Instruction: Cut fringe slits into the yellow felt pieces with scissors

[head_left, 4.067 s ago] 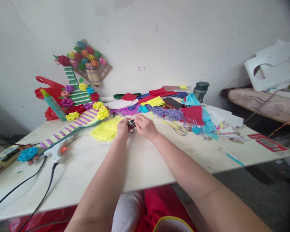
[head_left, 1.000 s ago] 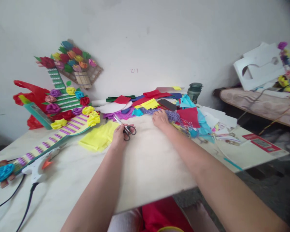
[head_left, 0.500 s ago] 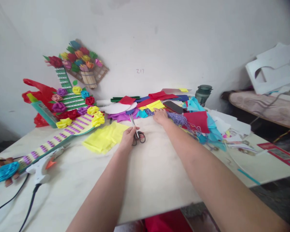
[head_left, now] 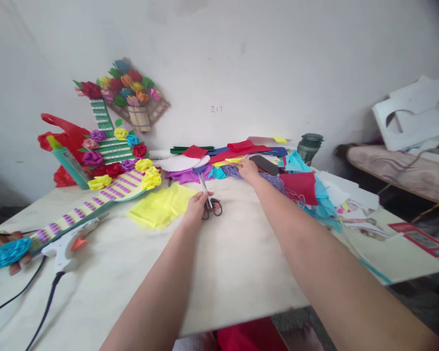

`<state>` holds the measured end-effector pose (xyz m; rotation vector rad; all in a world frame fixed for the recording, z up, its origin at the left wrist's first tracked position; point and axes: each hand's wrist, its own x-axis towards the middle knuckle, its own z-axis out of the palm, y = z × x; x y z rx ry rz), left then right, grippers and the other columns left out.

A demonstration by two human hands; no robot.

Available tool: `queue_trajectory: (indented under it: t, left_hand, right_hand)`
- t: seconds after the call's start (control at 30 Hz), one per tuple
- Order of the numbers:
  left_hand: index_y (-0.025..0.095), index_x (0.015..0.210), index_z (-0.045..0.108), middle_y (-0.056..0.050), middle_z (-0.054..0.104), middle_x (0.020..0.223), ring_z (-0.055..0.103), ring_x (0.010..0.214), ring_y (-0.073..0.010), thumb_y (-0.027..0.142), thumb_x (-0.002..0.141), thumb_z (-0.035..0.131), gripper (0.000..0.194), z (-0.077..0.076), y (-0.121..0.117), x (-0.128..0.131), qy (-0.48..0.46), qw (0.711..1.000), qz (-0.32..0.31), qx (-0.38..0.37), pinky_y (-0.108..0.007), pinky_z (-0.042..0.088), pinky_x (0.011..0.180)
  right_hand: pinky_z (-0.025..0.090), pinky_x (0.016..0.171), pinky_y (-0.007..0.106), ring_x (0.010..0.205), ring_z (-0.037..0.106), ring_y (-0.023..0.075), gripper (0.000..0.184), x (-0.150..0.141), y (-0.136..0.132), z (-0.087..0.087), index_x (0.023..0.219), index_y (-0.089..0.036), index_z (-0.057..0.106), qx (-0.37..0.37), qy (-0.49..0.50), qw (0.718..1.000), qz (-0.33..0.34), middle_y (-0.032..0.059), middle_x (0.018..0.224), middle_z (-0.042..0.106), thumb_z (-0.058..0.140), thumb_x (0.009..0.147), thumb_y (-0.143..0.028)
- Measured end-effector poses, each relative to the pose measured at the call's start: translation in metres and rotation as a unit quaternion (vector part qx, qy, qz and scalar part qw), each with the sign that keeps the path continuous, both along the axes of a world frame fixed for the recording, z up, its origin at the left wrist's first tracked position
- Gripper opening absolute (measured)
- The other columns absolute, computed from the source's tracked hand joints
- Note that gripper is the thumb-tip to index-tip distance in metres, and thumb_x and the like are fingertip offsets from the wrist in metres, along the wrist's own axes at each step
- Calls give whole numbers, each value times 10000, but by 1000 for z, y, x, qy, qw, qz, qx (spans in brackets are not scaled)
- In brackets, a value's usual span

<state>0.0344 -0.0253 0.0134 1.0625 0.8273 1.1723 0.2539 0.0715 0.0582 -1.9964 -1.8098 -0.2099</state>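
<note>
Black-handled scissors [head_left: 212,204] are in my left hand [head_left: 196,207], with the blades pointing away from me. The fingers of this hand are closed round them. Just to its left a pale yellow crepe paper sheet [head_left: 161,205] lies flat on the table. My right hand [head_left: 248,169] is stretched to the pile at the back, its fingers closed on the edge of a yellow paper piece [head_left: 234,160]; the fingertips are partly hidden. Purple yarn [head_left: 232,170] lies under this hand, and a dark phone-like object [head_left: 264,165] is right beside it.
A glue gun [head_left: 64,251] with a black cable lies at left, near a flower-decorated guitar shape [head_left: 91,204] and a teal bottle [head_left: 71,168]. Red paper [head_left: 299,187], white scraps [head_left: 351,192] and a dark green cup [head_left: 309,148] stand or lie at right. The table's front edge [head_left: 241,325] is close.
My right hand has shifted slightly to the right and over the yellow paper, which now shows as a narrower strip. My left hand keeps the scissors in place. The view has tilted slightly.
</note>
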Motion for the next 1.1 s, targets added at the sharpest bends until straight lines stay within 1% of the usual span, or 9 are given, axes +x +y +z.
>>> queue_trajectory:
  t: [0.17,0.3,0.4,0.53,0.77,0.83,0.97,1.0,1.1]
  left_hand:
    - [141,839,528,-88,648,657,609,518,-143,355,784,530,221,0,0,-1,-5,1000,-1,-1,-212,427,463]
    - [139,846,522,-94,649,669,614,525,-146,342,798,508,209,1,1,-1,-5,1000,-4,0,-210,423,459]
    - [135,871,508,-95,648,671,616,524,-149,330,812,483,205,2,1,-1,-2,1000,1,0,-201,408,438]
    - [144,1009,468,-83,656,701,606,490,-150,313,810,484,261,4,0,-2,-6,1000,20,11,-191,368,381]
    - [283,1331,200,-81,649,993,587,468,-104,238,763,559,674,4,-7,-4,-33,996,65,46,-171,317,338]
    - [267,1325,204,-76,649,985,589,471,-105,254,752,573,682,4,-8,-7,-34,994,88,49,-174,328,340]
    - [142,1057,457,-54,657,744,550,413,-102,369,728,592,423,6,-9,-14,-38,992,117,35,-168,302,319]
    - [131,952,484,-49,647,694,529,388,-94,380,717,600,362,7,-9,-16,-40,992,115,30,-166,294,314]
    - [150,802,455,-24,624,621,507,365,-85,375,701,615,295,7,-10,-18,-47,993,102,26,-163,296,317]
  right_hand:
    - [406,827,306,935,577,241,316,5,-2,1,917,-118,655,41,40,998,-39,136,995,644,381,783,-202]
    - [422,794,309,910,568,231,343,9,-4,-3,1044,-120,577,99,97,989,-48,125,1006,632,413,759,-218]
    - [412,823,305,941,548,212,366,6,-9,-2,1090,-135,554,138,101,985,-14,106,1062,608,403,765,-211]
    - [393,867,294,989,528,202,311,-13,-26,-1,934,-131,630,145,106,982,50,119,1051,608,374,772,-199]
    - [367,905,328,1114,473,202,432,-58,-69,-21,1021,-132,611,117,191,964,145,98,1216,544,285,738,-155]
    - [386,876,339,1095,491,211,411,-68,-79,-26,962,-143,626,118,288,932,188,91,1190,562,281,742,-177]
    - [446,723,316,846,581,199,231,-84,-90,-35,686,-161,600,161,597,754,221,58,853,649,429,720,-313]
    - [446,690,302,773,578,183,196,-86,-92,-37,649,-164,582,164,635,726,208,38,771,637,505,678,-342]
    - [429,621,266,624,523,131,213,-89,-95,-43,646,-173,560,157,665,713,156,-17,648,576,657,515,-310]
